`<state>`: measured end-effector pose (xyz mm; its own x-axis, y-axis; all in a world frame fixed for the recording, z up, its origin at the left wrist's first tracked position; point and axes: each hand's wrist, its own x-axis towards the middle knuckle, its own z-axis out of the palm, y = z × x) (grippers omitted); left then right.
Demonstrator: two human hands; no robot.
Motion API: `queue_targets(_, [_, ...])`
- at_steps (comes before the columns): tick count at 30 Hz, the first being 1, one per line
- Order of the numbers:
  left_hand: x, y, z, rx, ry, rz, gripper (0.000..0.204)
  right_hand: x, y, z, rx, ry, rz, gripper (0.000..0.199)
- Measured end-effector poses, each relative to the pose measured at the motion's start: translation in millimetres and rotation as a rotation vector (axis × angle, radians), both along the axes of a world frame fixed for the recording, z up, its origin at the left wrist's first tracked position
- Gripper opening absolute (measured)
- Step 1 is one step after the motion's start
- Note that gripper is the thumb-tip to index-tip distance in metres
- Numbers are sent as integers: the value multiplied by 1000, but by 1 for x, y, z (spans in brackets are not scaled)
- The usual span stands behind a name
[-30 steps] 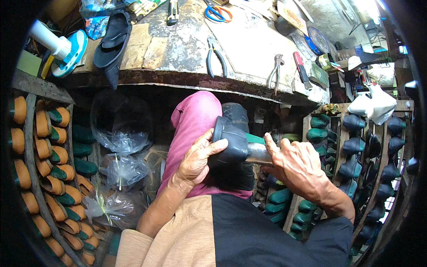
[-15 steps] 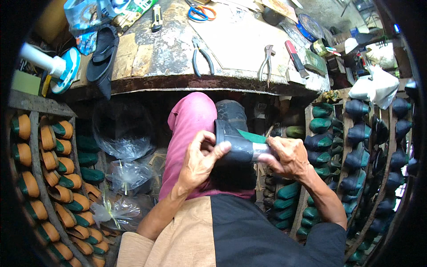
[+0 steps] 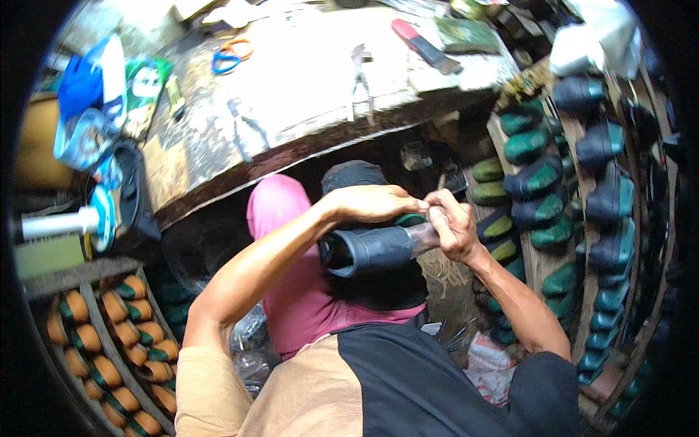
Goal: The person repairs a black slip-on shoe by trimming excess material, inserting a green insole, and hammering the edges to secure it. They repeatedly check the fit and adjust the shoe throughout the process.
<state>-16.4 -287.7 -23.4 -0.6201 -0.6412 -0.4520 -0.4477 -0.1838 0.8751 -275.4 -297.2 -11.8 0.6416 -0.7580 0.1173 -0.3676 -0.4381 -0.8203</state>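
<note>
Across my lap lies a dark shoe upper (image 3: pixel 375 251), its round open end toward the left and a greyish, shiny toe end toward the right. A sliver of green shows along its far side. My right hand (image 3: pixel 453 227) is closed around the toe end. Over the top of the upper reaches my left hand (image 3: pixel 382 204), back of the hand up, its fingertips pinched against the right hand's fingers at the toe's edge. What exactly lies between those fingertips is too small to make out.
On the workbench (image 3: pixel 291 80) ahead lie orange-and-blue scissors (image 3: pixel 231 56), pincers (image 3: pixel 359 76), blurred pliers (image 3: pixel 247 130) and a red-handled knife (image 3: pixel 426 47). Racks hold orange-brown uppers on green lasts (image 3: pixel 105 370) at left and dark ones (image 3: pixel 604 197) at right.
My left hand has left the upper's open end and crossed over to the toe, meeting my right hand. The upper's open end now faces me more. The whole view has swung to the right.
</note>
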Motion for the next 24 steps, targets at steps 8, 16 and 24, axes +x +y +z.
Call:
queue_targets(8, [-13, 18, 27, 44, -134, 2, 109, -1, -26, -59, -63, -165, 72, 22])
queue_targets(16, [-30, 24, 19, 81, -153, 192, 71, -1, -21, -118, -33, -284, 73, 38])
queue_targets(24, [-48, 24, 30, 107, -333, 230, 60, 19, 3, -149, 103, -479, -11, 56])
